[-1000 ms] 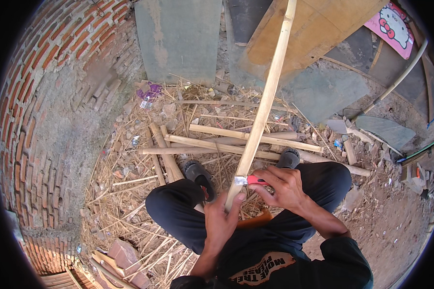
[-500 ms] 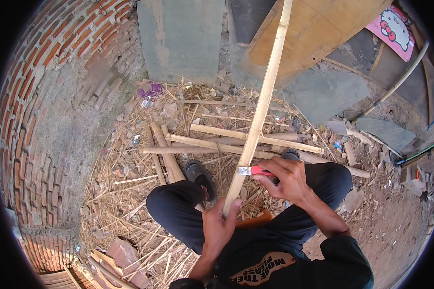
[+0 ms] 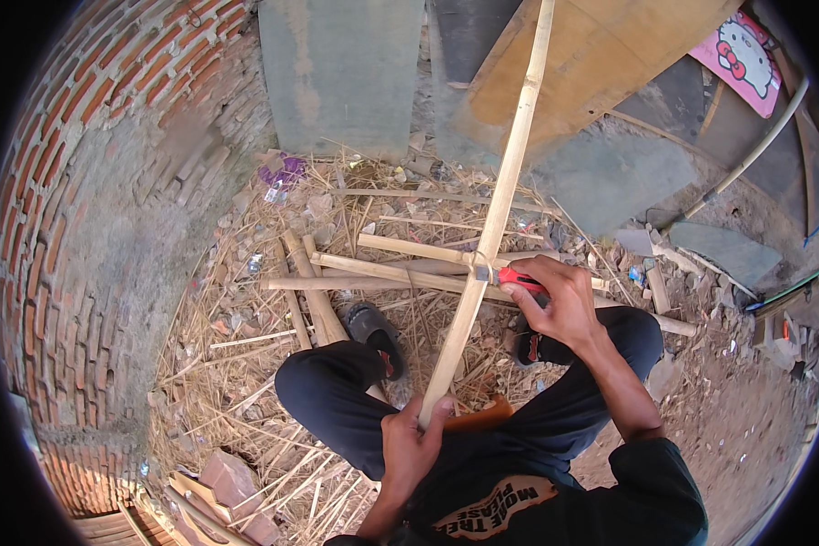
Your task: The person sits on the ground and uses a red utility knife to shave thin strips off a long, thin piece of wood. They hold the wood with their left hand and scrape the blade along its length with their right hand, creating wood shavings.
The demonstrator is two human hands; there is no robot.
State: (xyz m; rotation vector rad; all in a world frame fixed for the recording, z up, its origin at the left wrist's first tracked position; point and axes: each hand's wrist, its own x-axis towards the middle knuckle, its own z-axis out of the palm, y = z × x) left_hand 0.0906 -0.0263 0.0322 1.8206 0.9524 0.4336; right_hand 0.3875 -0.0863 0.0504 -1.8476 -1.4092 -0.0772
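My left hand (image 3: 411, 439) is wrapped around the near end of a long split bamboo strip (image 3: 508, 164), which slants up and away past the top of the view. Closed on the red handle of a cutter knife (image 3: 521, 280), my right hand (image 3: 560, 305) is just right of the strip. The knife's short metal blade lies across the strip, near a joint in the bamboo. A thin pale curl stands up at the blade. Between my legs sits an orange-brown curved piece (image 3: 482, 414), partly hidden.
Bamboo pieces (image 3: 400, 271) lie crosswise beyond my feet, over straw and shavings. A brick wall (image 3: 55, 273) rises on the left. Grey sheets (image 3: 341, 82) and a brown board (image 3: 601, 64) lean at the back. A reddish block (image 3: 238, 487) is at lower left.
My right hand has pushed the knife forward along the strip, away from my left hand, and a curl now shows at the blade. My left hand stays at the near end.
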